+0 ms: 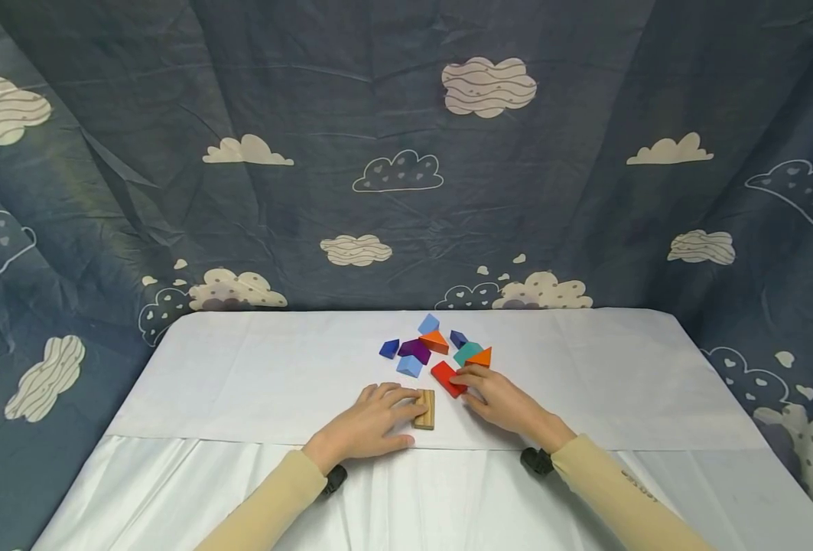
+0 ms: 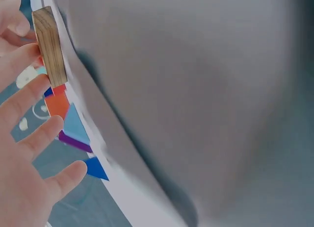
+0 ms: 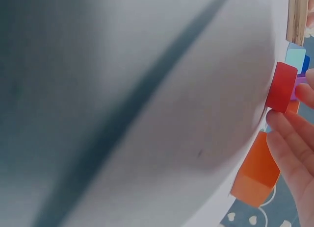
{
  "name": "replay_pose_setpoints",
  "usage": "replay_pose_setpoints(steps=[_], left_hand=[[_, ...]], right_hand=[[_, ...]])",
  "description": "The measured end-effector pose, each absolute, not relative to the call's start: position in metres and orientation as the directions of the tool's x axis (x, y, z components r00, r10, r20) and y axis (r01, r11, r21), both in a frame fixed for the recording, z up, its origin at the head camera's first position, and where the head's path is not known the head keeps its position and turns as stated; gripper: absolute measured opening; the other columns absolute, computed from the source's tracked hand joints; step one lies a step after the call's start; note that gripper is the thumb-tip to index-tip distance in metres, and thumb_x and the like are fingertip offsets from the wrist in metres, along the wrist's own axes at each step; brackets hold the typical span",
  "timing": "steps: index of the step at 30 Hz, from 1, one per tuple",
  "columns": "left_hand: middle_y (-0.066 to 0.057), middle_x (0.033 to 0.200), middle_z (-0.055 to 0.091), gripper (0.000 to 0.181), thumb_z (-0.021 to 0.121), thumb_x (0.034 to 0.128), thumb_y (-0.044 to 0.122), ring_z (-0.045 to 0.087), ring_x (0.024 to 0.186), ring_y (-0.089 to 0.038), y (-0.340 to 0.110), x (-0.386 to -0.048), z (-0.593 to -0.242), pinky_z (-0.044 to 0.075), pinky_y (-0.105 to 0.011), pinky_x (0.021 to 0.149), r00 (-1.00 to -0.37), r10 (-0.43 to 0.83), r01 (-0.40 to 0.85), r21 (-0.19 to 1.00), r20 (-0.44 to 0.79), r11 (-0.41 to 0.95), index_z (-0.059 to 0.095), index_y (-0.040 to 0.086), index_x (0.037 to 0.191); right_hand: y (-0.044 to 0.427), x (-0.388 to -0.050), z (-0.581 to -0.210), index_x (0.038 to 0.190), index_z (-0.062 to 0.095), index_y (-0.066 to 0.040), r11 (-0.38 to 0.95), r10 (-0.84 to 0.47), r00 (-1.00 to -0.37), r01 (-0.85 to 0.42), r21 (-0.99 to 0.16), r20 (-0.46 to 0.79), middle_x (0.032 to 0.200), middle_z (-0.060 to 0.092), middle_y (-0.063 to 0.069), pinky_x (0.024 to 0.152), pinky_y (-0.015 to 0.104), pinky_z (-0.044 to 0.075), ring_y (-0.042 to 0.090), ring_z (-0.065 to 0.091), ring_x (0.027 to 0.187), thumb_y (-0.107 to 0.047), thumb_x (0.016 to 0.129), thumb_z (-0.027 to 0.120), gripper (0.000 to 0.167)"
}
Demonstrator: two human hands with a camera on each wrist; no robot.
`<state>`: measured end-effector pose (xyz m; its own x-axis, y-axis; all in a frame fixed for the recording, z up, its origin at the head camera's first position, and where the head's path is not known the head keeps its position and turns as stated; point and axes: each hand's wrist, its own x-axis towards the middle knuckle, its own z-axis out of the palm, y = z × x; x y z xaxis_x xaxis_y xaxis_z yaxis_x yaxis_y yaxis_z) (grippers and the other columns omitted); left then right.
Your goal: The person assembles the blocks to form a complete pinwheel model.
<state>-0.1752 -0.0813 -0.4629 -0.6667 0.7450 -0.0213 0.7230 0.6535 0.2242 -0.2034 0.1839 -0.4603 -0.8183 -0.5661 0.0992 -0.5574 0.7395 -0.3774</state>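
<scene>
The left hand (image 1: pixel 372 423) is spreading its fingers wide and touching the wooden block (image 1: pixel 430 409) with its fingertips, the block lying at its right. The right hand (image 1: pixel 501 396) is reaching in from the other side, its fingers fairly straight, and is touching the red block (image 1: pixel 440 373) at its left. The red block is lying tilted just beyond the wooden block, apart from it.

Just ahead of the right hand's fingers, an orange wedge (image 1: pixel 483 357) is sitting beside a teal block (image 1: pixel 466 353), with a navy block (image 1: pixel 458 338) lying a little farther out. Beyond the left hand's fingertips, a light blue wedge (image 1: pixel 409 366) is resting near a purple block (image 1: pixel 416 350), with a dark blue wedge (image 1: pixel 388 349) lying to their left. Farther ahead, between the hands, a second orange wedge (image 1: pixel 435 342) is lying in front of a light blue block (image 1: pixel 428 324).

White cloth is covering the surface (image 1: pixel 585 383) under both hands; behind, a cloud-patterned curtain (image 1: pixel 406 218) is hanging.
</scene>
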Motion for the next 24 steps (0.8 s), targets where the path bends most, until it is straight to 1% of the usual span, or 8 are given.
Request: replay_pose_setpoints(steps=[7, 12, 15, 19, 24], left_hand=[[-0.003, 0.145, 0.040, 0.052, 0.051, 0.0959, 0.048, 0.030, 0.133, -0.026, -0.069, -0.165, -0.462, 0.026, -0.049, 0.106, -0.614, 0.789, 0.773, 0.197, -0.004, 0.603, 0.048, 0.025, 0.142], [-0.002, 0.146, 0.038, 0.053, 0.049, 0.0957, 0.050, 0.029, 0.133, -0.025, -0.059, -0.158, -0.464, 0.026, -0.047, 0.106, -0.585, 0.811, 0.797, 0.184, 0.001, 0.575, 0.047, 0.026, 0.143], [-0.002, 0.147, 0.036, 0.054, 0.047, 0.0961, 0.052, 0.028, 0.132, -0.024, -0.055, -0.155, -0.465, 0.026, -0.048, 0.106, -0.573, 0.819, 0.804, 0.189, -0.003, 0.563, 0.045, 0.027, 0.144], [-0.001, 0.149, 0.032, 0.057, 0.046, 0.0964, 0.053, 0.026, 0.133, -0.025, -0.053, -0.154, -0.465, 0.024, -0.050, 0.106, -0.576, 0.817, 0.797, 0.206, -0.023, 0.567, 0.041, 0.027, 0.147], [0.000, 0.153, 0.029, 0.060, 0.046, 0.0962, 0.052, 0.023, 0.136, -0.028, -0.058, -0.155, -0.462, 0.022, -0.056, 0.106, -0.605, 0.795, 0.767, 0.231, -0.052, 0.599, 0.037, 0.025, 0.149]], right_hand=[[0.182, -0.202, -0.460, 0.117, 0.066, 0.002, 0.723, -0.582, -0.809, -0.564, -0.400, 0.088, 0.120, 0.058, 0.018, 0.091, 0.043, 0.047, 0.033, 0.055, 0.112, -0.006, 0.087, 0.069, 0.031], [0.180, -0.198, -0.458, 0.116, 0.066, 0.003, 0.701, -0.601, -0.795, -0.576, -0.420, 0.085, 0.120, 0.058, 0.019, 0.091, 0.046, 0.047, 0.036, 0.055, 0.111, -0.006, 0.087, 0.068, 0.031], [0.179, -0.196, -0.457, 0.116, 0.066, 0.004, 0.686, -0.613, -0.785, -0.588, -0.428, 0.095, 0.119, 0.058, 0.019, 0.090, 0.045, 0.048, 0.035, 0.057, 0.108, -0.005, 0.087, 0.067, 0.030], [0.178, -0.195, -0.456, 0.115, 0.067, 0.004, 0.686, -0.613, -0.783, -0.592, -0.422, 0.103, 0.117, 0.059, 0.017, 0.089, 0.044, 0.049, 0.032, 0.058, 0.105, -0.005, 0.087, 0.067, 0.029], [0.180, -0.198, -0.456, 0.121, 0.064, 0.002, 0.687, -0.616, -0.779, -0.604, -0.403, 0.117, 0.125, 0.057, 0.020, 0.092, 0.047, 0.046, 0.037, 0.054, 0.114, -0.002, 0.088, 0.064, 0.034]])
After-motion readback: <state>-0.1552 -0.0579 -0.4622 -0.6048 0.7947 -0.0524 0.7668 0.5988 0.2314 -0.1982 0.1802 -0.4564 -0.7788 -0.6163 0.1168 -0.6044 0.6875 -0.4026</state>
